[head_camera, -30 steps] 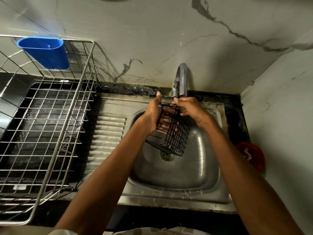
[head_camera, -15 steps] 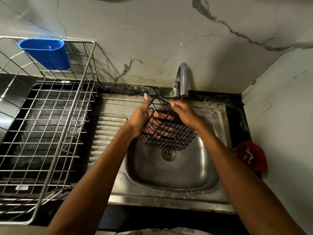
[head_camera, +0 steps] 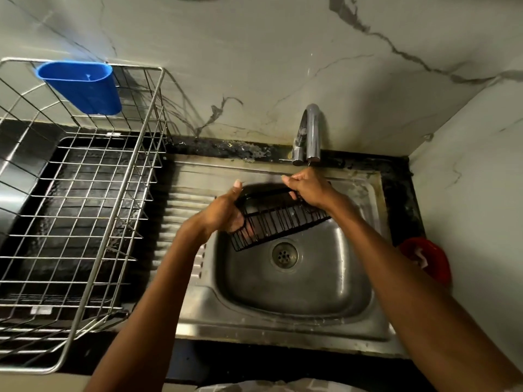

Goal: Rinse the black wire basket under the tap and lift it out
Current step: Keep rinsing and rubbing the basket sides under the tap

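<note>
Steel sink [head_camera: 283,333] is the landmark; near rim closest to me, bowl beyond it with the drain [head_camera: 285,254] at centre. Both bare forearms reach in over the near rim.

Black wire basket [head_camera: 278,223] is held in the air over the far half of the bowl, just beyond the drain, tilted, one long side facing down toward the drain. Clear of the bowl floor.

Left hand [head_camera: 223,215] grips the basket's left end: fingers curled underneath through the wires, thumb raised along the top rim. Right hand [head_camera: 310,188] grips the far right rim, fingers curled over the wire, directly below the spout.

Tap [head_camera: 310,134] stands at the sink's far edge, spout just above the right hand. A thin trickle at the spout tip, too small to be sure.

Left of the sink: ribbed drainboard [head_camera: 184,210], then a steel wire dish rack [head_camera: 85,222] with a blue plastic holder [head_camera: 82,86] hung on its far rim. Right of the sink: red round object [head_camera: 427,258] on the counter. Beyond the sink: marble-pattern wall [head_camera: 268,66].
</note>
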